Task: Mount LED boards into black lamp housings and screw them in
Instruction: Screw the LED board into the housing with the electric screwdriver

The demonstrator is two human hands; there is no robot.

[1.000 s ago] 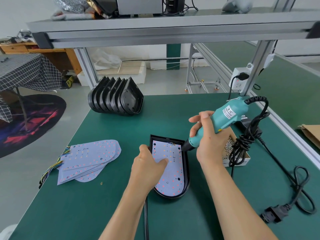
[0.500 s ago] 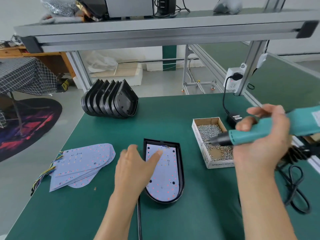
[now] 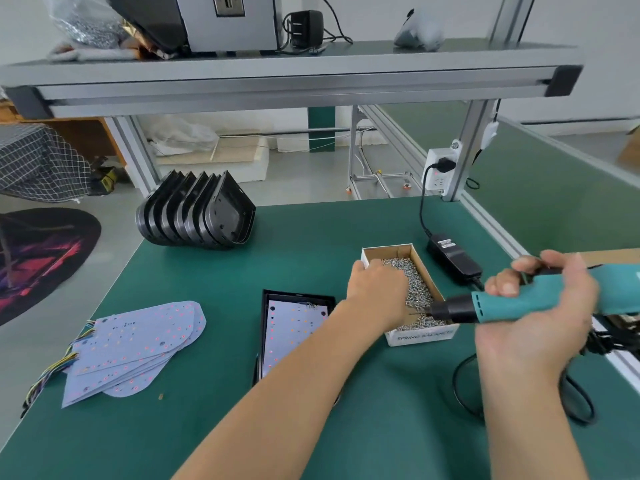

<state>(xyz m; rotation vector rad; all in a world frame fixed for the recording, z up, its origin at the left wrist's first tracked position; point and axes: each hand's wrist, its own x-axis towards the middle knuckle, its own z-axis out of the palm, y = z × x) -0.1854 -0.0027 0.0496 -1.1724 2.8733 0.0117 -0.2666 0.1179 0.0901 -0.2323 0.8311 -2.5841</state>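
On the green bench mat (image 3: pixel 294 258), the black lamp housing (image 3: pixel 265 327) holding a pale LED board (image 3: pixel 294 323) lies just left of the cardboard screw box (image 3: pixel 420 337), where the left hand (image 3: pixel 377 289) reaches into screws, grip hidden, while the right hand (image 3: pixel 540 320) grips the teal electric screwdriver (image 3: pixel 519 304).

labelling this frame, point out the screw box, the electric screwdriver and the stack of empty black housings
screw box (image 3: pixel 420 336): head view, on its white front wall.
electric screwdriver (image 3: pixel 540 301): head view, on the teal body just ahead of the gripping fingers.
stack of empty black housings (image 3: pixel 227 216): head view, on the face of the nearest housing.
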